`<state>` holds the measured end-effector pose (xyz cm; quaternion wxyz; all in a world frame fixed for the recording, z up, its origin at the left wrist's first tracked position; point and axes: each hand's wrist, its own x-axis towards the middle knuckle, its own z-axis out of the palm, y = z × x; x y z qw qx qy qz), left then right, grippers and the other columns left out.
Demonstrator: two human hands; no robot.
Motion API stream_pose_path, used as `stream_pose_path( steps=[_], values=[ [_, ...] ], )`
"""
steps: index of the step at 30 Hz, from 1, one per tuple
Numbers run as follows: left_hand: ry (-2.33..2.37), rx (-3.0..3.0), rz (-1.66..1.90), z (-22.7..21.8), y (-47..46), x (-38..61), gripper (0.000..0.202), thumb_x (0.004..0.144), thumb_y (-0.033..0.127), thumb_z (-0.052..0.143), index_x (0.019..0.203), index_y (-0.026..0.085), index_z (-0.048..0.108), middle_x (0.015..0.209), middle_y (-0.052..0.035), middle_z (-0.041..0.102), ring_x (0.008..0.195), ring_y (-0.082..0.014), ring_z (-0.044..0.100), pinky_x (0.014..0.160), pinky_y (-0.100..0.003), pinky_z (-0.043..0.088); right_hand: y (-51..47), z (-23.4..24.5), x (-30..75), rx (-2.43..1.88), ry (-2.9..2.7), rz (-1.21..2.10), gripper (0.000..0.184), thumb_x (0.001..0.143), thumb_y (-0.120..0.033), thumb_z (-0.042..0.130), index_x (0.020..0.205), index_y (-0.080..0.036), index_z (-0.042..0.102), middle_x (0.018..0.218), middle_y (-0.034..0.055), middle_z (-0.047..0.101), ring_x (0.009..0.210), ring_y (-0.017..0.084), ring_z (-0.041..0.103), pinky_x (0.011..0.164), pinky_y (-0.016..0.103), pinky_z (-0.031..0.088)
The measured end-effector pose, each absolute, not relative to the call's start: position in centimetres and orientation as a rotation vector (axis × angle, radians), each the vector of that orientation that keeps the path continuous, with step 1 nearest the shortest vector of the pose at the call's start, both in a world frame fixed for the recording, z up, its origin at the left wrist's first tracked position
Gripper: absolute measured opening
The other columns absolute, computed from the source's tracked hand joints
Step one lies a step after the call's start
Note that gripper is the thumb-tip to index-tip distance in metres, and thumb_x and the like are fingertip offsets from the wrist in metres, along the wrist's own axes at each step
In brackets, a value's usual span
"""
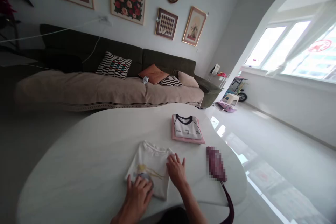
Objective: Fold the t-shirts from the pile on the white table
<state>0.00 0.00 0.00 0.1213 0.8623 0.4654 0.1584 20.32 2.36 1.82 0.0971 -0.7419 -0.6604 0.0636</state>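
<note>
A white T-shirt (157,164) lies folded into a rough rectangle on the white table (91,154), its neckline away from me and a yellow and grey print on its front. My left hand (139,194) rests on the lower left of the shirt, over part of the print, with its fingers spread. On the shirt's upper right edge lies my right hand (177,169), fingers stretched out and apart. Neither hand grips the cloth. Beyond my right hand sits a folded white jersey (187,127) with a dark collar and a number 7, on top of folded pink cloth (181,139).
At the table's right side is a dark red item, partly pixelated (216,164), with a strap (229,199) running toward the near edge. Behind the table stands a long dark green sofa (168,56) with cushions and a beige cover. A window (288,45) is at right.
</note>
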Motion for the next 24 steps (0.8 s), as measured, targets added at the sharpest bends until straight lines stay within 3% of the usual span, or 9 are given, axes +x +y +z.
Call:
stream_pose_path(
  steps=[4, 6, 8, 12, 18, 22, 24],
  values=[
    [1.299, 2.578, 0.602, -0.7, 2.1, 1.7, 0.04, 0.09, 0.035, 0.035, 0.125, 0.028, 0.052, 0.129, -0.0068, 0.054, 0.12, -0.0272, 0.044, 0.103, -0.054, 0.027, 3.7, 1.5, 19.5, -2.235, -1.897, 0.138, 0.045, 0.089, -0.02, 0.032, 0.133, -0.017, 0.04, 0.142, 0.0127, 0.036, 0.135, 0.025, 0.021, 0.104, 0.056, 0.019],
    [1.36, 2.589, 0.597, -1.6, 4.4, 1.5, 0.05, 0.089, 0.038, 0.035, 0.136, 0.02, 0.039, 0.142, -0.0099, 0.038, 0.131, -0.0302, 0.029, 0.103, -0.052, 0.028, 3.5, 0.4, 18.2, -2.195, -1.905, 0.143, 0.05, 0.09, -0.029, 0.031, 0.139, -0.015, 0.03, 0.146, 0.0114, 0.026, 0.137, 0.023, 0.016, 0.106, 0.052, 0.021],
    [1.414, 2.586, 0.521, -2.8, 6.4, 1.1, 0.057, 0.088, 0.042, 0.037, 0.139, 0.016, 0.032, 0.146, -0.0121, 0.03, 0.134, -0.0316, 0.024, 0.103, -0.052, 0.028, 3.0, -1.2, 17.1, -2.146, -1.918, 0.182, 0.056, 0.09, -0.04, 0.032, 0.141, -0.015, 0.026, 0.148, 0.0084, 0.02, 0.137, 0.023, 0.014, 0.107, 0.05, 0.021],
    [1.48, 2.588, 0.411, -4.6, 7.6, 0.6, 0.06, 0.086, 0.049, 0.036, 0.139, 0.022, 0.031, 0.147, -0.0101, 0.029, 0.134, -0.0298, 0.025, 0.103, -0.049, 0.028, 2.3, -3.5, 16.7, -2.138, -1.909, 0.236, 0.061, 0.09, -0.051, 0.028, 0.141, -0.019, 0.023, 0.148, 0.0073, 0.018, 0.137, 0.025, 0.016, 0.105, 0.052, 0.023],
    [1.451, 2.591, 0.411, -4.3, 7.8, 0.7, 0.06, 0.087, 0.049, 0.034, 0.139, 0.019, 0.032, 0.145, -0.013, 0.032, 0.132, -0.0297, 0.029, 0.103, -0.051, 0.026, 3.7, -3.0, 17.9, -2.184, -1.849, 0.214, 0.061, 0.09, -0.048, 0.029, 0.142, -0.017, 0.02, 0.148, 0.0099, 0.02, 0.137, 0.025, 0.016, 0.105, 0.054, 0.019],
    [1.594, 2.489, 0.402, -3.2, 9.9, 0.9, 0.055, 0.088, 0.036, 0.032, 0.138, 0.013, 0.033, 0.145, -0.0152, 0.03, 0.133, -0.0284, 0.026, 0.104, -0.054, 0.02, 5.3, -3.1, 18.5, -2.262, -1.752, 0.234, 0.064, 0.089, -0.048, 0.028, 0.142, -0.012, 0.018, 0.148, 0.0111, 0.018, 0.137, 0.025, 0.014, 0.106, 0.054, 0.016],
    [1.647, 2.405, 0.39, -2.3, 11.5, 0.8, 0.049, 0.089, 0.029, 0.031, 0.135, 0.016, 0.038, 0.143, -0.0137, 0.035, 0.13, -0.0266, 0.033, 0.103, -0.056, 0.019, 5.7, -3.5, 18.5, -2.279, -1.738, 0.244, 0.063, 0.089, -0.046, 0.027, 0.141, -0.011, 0.017, 0.148, 0.0102, 0.017, 0.137, 0.025, 0.013, 0.106, 0.053, 0.018]
  ],
)
